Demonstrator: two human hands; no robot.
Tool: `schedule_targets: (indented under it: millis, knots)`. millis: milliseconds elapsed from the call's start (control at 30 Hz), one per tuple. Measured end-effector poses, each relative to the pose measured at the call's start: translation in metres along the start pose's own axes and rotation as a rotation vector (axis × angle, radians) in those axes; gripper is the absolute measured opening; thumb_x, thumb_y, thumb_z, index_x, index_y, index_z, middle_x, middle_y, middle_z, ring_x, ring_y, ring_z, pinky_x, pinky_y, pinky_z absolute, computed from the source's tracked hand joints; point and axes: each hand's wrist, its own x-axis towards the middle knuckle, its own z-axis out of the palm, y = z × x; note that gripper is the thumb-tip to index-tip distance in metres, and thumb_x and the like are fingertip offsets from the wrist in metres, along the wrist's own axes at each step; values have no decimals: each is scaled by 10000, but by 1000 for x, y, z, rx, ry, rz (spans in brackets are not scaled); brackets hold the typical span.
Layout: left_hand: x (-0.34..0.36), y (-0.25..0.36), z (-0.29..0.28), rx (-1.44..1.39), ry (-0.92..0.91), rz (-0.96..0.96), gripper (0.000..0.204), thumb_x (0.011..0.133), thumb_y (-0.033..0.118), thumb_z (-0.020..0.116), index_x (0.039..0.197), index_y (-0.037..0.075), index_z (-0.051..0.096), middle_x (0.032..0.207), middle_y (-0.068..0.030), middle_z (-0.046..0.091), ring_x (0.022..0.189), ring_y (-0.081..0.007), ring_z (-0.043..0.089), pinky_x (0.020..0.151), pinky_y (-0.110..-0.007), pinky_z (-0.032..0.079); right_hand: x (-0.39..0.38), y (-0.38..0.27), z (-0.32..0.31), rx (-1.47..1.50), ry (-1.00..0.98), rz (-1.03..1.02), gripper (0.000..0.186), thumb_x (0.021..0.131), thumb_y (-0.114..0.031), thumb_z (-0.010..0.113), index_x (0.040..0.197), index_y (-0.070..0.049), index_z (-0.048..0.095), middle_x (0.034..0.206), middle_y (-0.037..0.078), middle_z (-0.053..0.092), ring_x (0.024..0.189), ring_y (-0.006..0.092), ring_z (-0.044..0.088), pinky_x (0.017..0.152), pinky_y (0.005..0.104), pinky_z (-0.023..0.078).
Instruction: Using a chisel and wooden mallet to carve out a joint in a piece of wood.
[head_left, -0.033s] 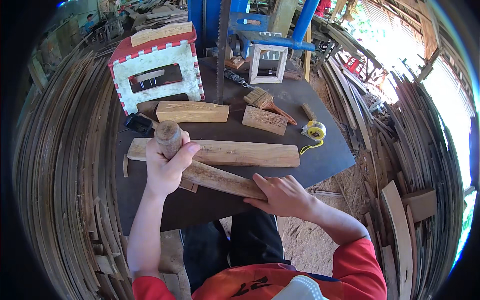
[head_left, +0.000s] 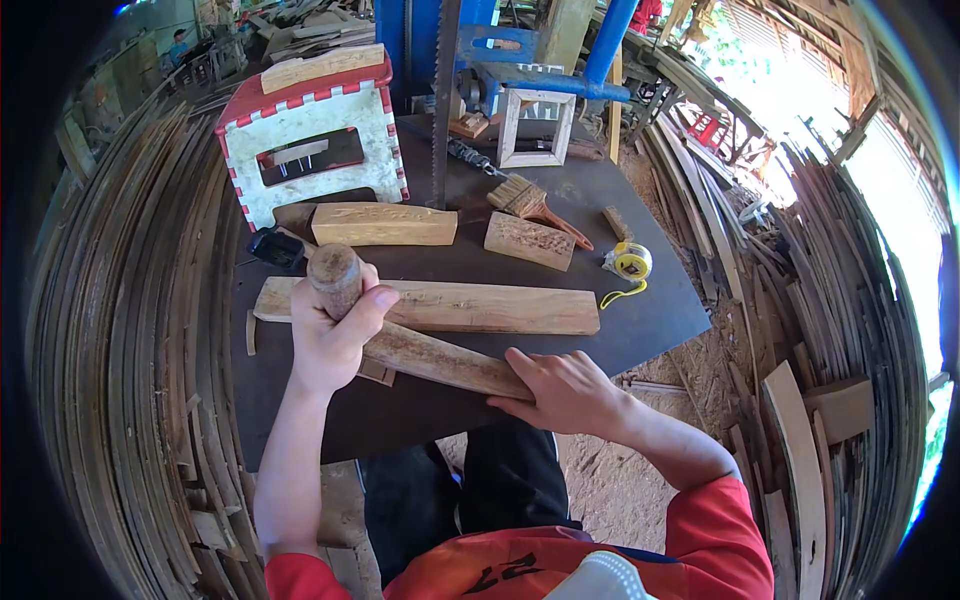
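My left hand [head_left: 325, 345] is closed round a thick, round-ended wooden handle [head_left: 335, 272] that points up toward me. From beneath that fist a curved wooden piece [head_left: 440, 360] runs to the right. My right hand [head_left: 572, 392] grips its right end, thumb on top. Whether handle and curved piece are joined is hidden by my left hand. Just beyond them a long squared board [head_left: 500, 305] lies across the dark table [head_left: 650, 320]. Part of a small wooden block [head_left: 376, 371] shows below the curved piece.
A toothed saw blade [head_left: 443, 150] stands vertically behind the boards. Around it are a red-and-white stool [head_left: 310, 115], a wood block [head_left: 385, 224], a shorter block [head_left: 528, 243], a brush [head_left: 530, 203], a yellow tape measure [head_left: 630, 261] and a wooden frame [head_left: 507, 128]. Stacked planks [head_left: 110, 330] line both sides.
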Motion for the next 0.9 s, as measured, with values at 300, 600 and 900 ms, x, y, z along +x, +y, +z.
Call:
schedule_targets:
  millis: [300,600,900]
  knots:
    - [-10,8,-4,-29,69,-40,181,861,18,677,750,78,547,703,73,466,646,-19,405,552,-227,299,8,-1,-2,-39,43,11,466,888,-472,618,978,-27,514,655,169,640,636,391,654,555,465,517]
    - [-62,34,-35,121,-93,117,190,919,228,613,871,108,473,670,-27,501,709,-196,513,762,-424,461,8,-1,16,-23,68,3,575,876,-425,665,1135,68,522,732,222,647,686,399,652,613,463,512]
    - [-101,40,-70,80,244,272,300,1013,346,466,811,136,393,688,-26,475,670,-208,520,771,-445,494,7,5,19,79,103,-9,564,858,-383,706,1132,77,529,706,220,630,662,409,642,595,443,496]
